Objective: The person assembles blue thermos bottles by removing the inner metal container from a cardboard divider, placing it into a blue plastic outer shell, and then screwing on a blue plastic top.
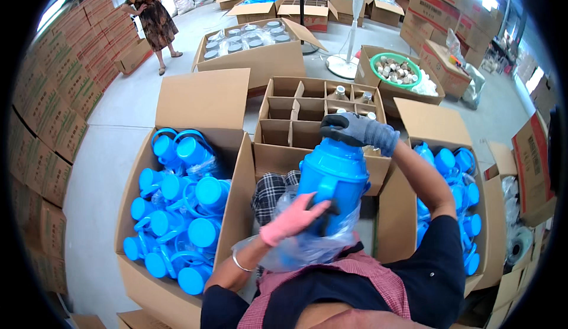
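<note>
Handling 1 blue jug [338, 162] w/ 2 gloved hands [350, 129].

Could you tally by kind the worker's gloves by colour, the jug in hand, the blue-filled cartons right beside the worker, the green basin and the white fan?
Pink glove: 1
Grey glove: 1
Blue jug: 1
Blue-filled cartons: 2
Green basin: 1
White fan: 1
Total: 7

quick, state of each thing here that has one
blue jug: held, upper part uncovered
plastic bag: loose around the jug's lower part
right hand: gloved, closed over the jug's top
left hand: gloved, against the jug's side
left carton: open, holding blue containers
right carton: open, holding blue containers
divided carton: open, bottles in part of it
green basin: filled with small pieces
standing fan: upright, spinning unclear
</note>
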### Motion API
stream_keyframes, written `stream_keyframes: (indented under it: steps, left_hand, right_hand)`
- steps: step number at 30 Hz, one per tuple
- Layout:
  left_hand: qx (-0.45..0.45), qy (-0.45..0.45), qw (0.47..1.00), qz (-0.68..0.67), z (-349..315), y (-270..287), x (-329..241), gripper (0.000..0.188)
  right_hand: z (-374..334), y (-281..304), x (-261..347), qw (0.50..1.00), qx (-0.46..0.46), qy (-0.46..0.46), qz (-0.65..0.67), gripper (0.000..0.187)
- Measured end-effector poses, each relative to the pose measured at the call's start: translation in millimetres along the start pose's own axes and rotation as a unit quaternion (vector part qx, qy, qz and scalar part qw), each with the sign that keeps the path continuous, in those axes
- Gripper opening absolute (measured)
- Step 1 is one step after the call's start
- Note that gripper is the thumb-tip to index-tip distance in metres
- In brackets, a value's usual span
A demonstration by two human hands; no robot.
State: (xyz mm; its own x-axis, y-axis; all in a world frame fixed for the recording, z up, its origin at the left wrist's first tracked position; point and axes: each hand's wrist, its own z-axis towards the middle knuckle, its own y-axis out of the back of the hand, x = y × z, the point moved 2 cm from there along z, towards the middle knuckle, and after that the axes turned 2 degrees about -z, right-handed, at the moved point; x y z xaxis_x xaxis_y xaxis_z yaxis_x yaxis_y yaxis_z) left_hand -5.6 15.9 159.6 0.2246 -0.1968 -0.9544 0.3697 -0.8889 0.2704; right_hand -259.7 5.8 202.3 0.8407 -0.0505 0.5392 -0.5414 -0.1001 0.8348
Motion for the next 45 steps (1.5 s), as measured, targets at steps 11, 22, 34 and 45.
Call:
stream_keyframes:
  steps: [11, 22, 34, 45]
  left_hand:
    - [0.055, 0.043, 0.995, 0.069, -27, 15, 19, 0.082]
    - [0.071, -0.252, 0.851, 0.455, -69, 41, 54, 0.062]
    - [0.183, -0.482, 0.685, 0.515, -15, 33, -65, 0.034]
    - [0.195, -0.303, 0.836, 0.414, 57, 49, -70, 0.024]
  right_hand:
    - [40, -26, -39, 0.969, -0.037, 0.232, 0.08, 0.038]
    - [16, -35, 5, 0.952, -0.026, 0.176, 0.249, 0.059]
    - [24, -29, 82, 0.937, 0.022, 0.259, 0.234, 0.051]
    - [-28, -26, 4, 0.918, -0.264, 0.147, 0.257, 0.052]
